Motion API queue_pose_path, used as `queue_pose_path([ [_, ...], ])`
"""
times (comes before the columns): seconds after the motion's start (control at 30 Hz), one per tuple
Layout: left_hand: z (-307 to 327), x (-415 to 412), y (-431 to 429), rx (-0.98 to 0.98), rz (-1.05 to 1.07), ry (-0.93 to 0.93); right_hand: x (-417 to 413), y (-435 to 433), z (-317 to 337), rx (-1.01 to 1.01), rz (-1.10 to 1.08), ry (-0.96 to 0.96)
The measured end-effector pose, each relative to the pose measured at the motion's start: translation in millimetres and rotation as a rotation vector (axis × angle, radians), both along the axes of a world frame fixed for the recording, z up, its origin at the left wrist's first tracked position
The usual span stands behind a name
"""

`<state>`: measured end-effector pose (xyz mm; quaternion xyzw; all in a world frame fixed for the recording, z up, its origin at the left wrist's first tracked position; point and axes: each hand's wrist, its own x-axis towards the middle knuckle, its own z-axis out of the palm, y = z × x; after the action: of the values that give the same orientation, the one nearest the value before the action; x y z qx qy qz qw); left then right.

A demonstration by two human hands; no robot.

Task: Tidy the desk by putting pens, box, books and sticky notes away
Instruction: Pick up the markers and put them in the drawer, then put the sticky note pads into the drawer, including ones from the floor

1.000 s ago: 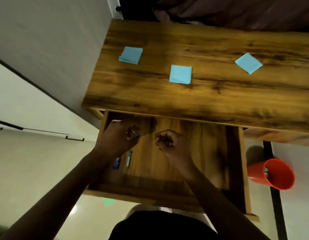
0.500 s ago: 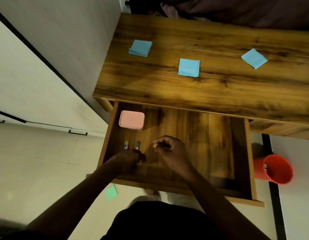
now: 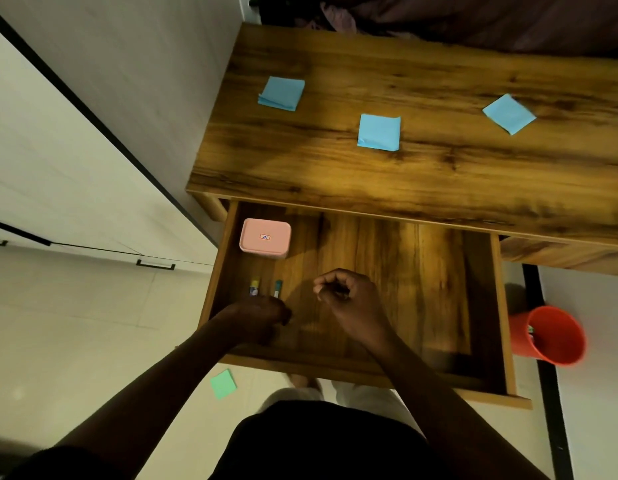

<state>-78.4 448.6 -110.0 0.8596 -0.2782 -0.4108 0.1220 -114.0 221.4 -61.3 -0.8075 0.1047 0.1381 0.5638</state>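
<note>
The wooden drawer (image 3: 497, 306) stands pulled out under the desk top (image 3: 421, 174). A pink box (image 3: 265, 238) sits in its far left corner. Two pens (image 3: 266, 289) lie side by side just nearer than the box, their near ends hidden under my left hand (image 3: 255, 318), which is curled into a fist over the drawer's front left. My right hand (image 3: 349, 296) hovers over the middle of the drawer, fingers loosely closed with nothing in them. Three blue sticky note pads lie on the desk: left (image 3: 281, 93), middle (image 3: 379, 132), right (image 3: 509, 113).
A green sticky note (image 3: 223, 383) lies on the floor below the drawer's front left corner. A red cup (image 3: 549, 336) stands on the floor to the right of the drawer. A wall and cabinet doors (image 3: 93, 202) run along the left.
My left hand has let go of the pink box in the drawer's far left corner and drawn back over the pens. My right hand has barely moved.
</note>
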Motion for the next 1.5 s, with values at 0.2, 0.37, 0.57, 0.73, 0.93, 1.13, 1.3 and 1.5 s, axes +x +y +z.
queue_pose_path([
  [0.2,38.9,8.3,0.6,-0.288,0.399,-0.236,1.0,-1.8,-0.9,0.004,-0.008,0.019],
  [0.37,58.7,14.9,-7.1,-0.470,0.705,-0.247,8.2,-1.2,5.4,0.000,0.002,-0.001],
  [0.57,72.8,27.2,-22.4,-0.532,0.728,-0.291,27.3,-11.2,11.2,-0.020,-0.047,-0.042],
  [0.73,82.0,55.9,-39.6,-0.610,0.684,-0.339,52.6,-33.6,24.7,-0.043,-0.128,-0.098],
  [0.93,94.9,109.7,-60.6,-0.683,0.637,-0.402,120.6,-69.6,43.7,-0.160,-0.170,-0.209],
  [1.13,95.2,153.0,-90.5,-0.667,0.683,-0.383,230.4,-96.5,41.5,-0.380,-0.238,-0.155],
  [1.3,91.4,170.9,-102.1,-0.640,0.650,-0.368,297.6,-112.9,22.4,-0.585,-0.090,-0.137],
  [1.5,84.1,198.4,-95.9,-0.616,0.690,-0.421,344.5,-138.0,7.8,-0.804,0.231,-0.025],
])
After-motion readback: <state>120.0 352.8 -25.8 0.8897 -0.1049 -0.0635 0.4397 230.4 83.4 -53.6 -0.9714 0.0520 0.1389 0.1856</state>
